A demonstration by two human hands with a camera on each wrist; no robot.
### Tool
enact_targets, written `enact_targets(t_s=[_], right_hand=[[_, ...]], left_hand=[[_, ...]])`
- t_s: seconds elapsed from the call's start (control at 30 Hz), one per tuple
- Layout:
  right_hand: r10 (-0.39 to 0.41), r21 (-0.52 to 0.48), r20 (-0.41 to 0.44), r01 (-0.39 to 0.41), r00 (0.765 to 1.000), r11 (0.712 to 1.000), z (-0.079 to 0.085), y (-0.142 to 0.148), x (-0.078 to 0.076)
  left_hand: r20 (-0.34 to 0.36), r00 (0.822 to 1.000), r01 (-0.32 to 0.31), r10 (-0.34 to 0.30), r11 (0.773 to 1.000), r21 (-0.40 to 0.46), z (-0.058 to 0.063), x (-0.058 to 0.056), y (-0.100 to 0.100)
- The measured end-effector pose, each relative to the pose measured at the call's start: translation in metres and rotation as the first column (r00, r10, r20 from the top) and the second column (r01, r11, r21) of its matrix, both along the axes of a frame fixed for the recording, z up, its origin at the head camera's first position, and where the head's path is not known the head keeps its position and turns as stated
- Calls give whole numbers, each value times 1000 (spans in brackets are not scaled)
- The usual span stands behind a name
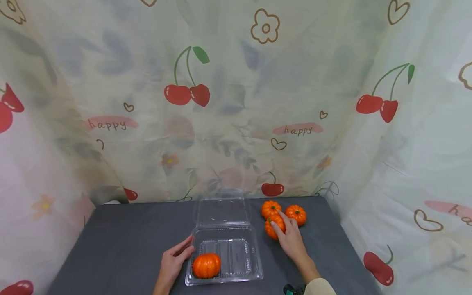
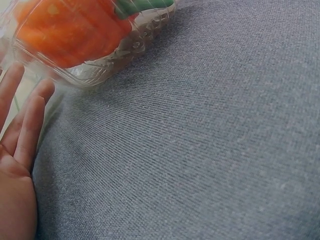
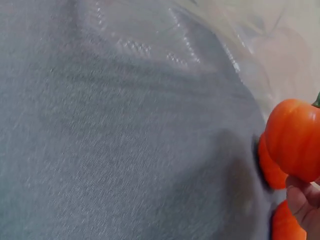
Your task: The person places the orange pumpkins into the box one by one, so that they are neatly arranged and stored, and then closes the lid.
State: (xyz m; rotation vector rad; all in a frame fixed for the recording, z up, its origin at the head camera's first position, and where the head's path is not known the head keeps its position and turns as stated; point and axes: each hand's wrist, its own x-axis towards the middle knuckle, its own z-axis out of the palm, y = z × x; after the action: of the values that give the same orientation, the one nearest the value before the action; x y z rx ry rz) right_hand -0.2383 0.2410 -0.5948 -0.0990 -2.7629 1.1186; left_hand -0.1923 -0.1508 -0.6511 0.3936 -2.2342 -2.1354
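Near the right side of the table, my right hand (image 1: 292,239) grips a small orange pumpkin (image 1: 273,230) between thumb and fingers. In the right wrist view this held pumpkin (image 3: 295,140) appears in front of two others, its green stem partly cut off by the frame. My left hand (image 1: 174,261) touches the left edge of a clear plastic clamshell box (image 1: 239,280), its fingers (image 2: 31,130) fairly straight in the left wrist view. The box's lid (image 1: 223,211) is folded back. One pumpkin (image 1: 207,265) lies tipped over in the box's front left corner.
Two more pumpkins, one behind (image 1: 271,208) and one to the right (image 1: 296,214), sit by the right hand. A dark grey cloth (image 1: 129,241) covers the table. Behind it hangs a printed curtain (image 1: 228,123). A small dark object (image 1: 291,290) is at the front edge.
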Motion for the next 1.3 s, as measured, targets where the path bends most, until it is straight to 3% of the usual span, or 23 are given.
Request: enact_targets(t_s=[0.33, 0.67, 1.3], right_hand=[[72, -10, -70, -73, 995, 997, 20, -21, -2], [118, -59, -107, -124, 987, 990, 40, -40, -1], [194, -132, -73, -202, 978, 970, 47, -74, 10]], left_hand=[[-57, 998, 6, -6, 1000, 16, 2, 1, 2], [-48, 999, -7, 7, 1000, 8, 2, 0, 2], [-16, 1000, 0, 0, 1000, 30, 3, 2, 1]])
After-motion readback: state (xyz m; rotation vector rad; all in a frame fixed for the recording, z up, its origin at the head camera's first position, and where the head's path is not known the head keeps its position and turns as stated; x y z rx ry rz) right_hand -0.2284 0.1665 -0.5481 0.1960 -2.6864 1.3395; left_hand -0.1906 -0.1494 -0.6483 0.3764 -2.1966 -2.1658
